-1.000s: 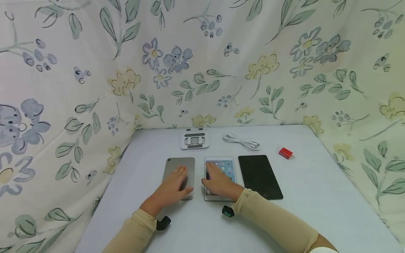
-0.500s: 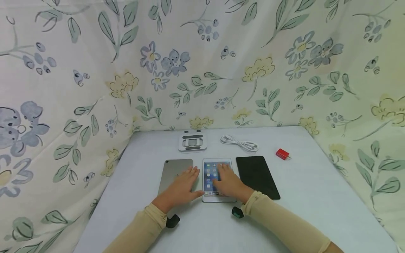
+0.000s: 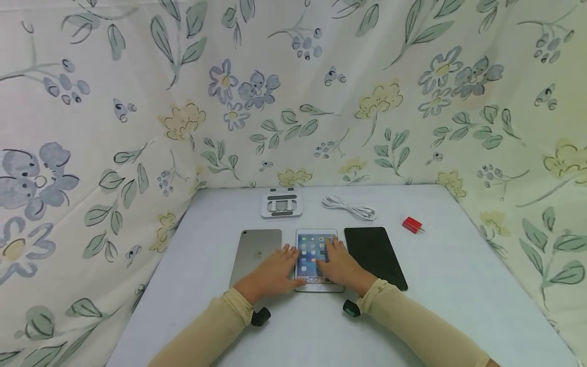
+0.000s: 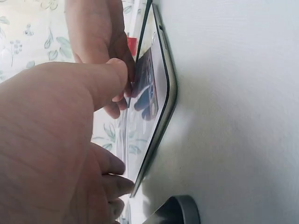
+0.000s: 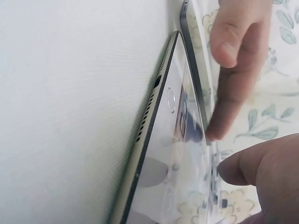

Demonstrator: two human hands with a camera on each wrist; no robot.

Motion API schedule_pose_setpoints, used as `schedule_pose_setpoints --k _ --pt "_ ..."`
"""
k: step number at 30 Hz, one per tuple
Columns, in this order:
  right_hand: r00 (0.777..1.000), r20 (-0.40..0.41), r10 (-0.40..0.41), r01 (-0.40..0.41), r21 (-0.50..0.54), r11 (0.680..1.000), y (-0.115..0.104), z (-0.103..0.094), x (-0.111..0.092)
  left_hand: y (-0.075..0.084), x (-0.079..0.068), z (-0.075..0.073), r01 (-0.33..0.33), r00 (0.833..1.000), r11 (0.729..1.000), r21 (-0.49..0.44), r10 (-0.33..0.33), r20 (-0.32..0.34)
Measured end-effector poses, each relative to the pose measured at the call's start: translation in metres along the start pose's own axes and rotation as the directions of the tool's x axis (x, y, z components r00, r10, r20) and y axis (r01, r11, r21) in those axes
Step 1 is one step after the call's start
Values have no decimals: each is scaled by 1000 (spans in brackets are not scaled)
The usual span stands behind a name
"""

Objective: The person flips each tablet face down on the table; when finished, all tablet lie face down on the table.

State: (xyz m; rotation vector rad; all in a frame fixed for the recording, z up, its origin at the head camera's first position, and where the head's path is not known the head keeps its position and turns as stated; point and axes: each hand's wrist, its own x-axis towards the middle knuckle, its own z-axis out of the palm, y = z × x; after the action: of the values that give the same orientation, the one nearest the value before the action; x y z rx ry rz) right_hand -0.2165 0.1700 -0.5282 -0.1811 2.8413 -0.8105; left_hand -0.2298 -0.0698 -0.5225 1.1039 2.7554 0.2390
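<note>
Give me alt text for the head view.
A left hand and right hand are at a lit white tablet, which lies between a gray tablet and a black tablet; around lie a white frame, white cable and red plug.

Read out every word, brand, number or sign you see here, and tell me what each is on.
No words or numbers are readable.
Apple-shaped logo: back of the grey tablet.
App icons on the white tablet: any labels too small to read.
Red plug: no readable marking.
</note>
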Motion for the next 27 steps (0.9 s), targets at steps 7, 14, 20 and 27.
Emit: schedule_pose_setpoints --k 7,14,20,27 --pt "1000 -14 22 -20 100 995 3 -2 3 7 2 0 39 998 997 60 -42 47" --pt "987 -48 154 -129 339 932 15 -22 -4 17 18 3 -10 998 999 37 7 59" --pt "982 -81 172 -116 459 881 8 -25 4 12 14 2 18 997 1000 2 -18 75" --pt "982 -118 149 -62 546 836 -12 -30 11 1 3 -1 81 995 997 -14 -80 63"
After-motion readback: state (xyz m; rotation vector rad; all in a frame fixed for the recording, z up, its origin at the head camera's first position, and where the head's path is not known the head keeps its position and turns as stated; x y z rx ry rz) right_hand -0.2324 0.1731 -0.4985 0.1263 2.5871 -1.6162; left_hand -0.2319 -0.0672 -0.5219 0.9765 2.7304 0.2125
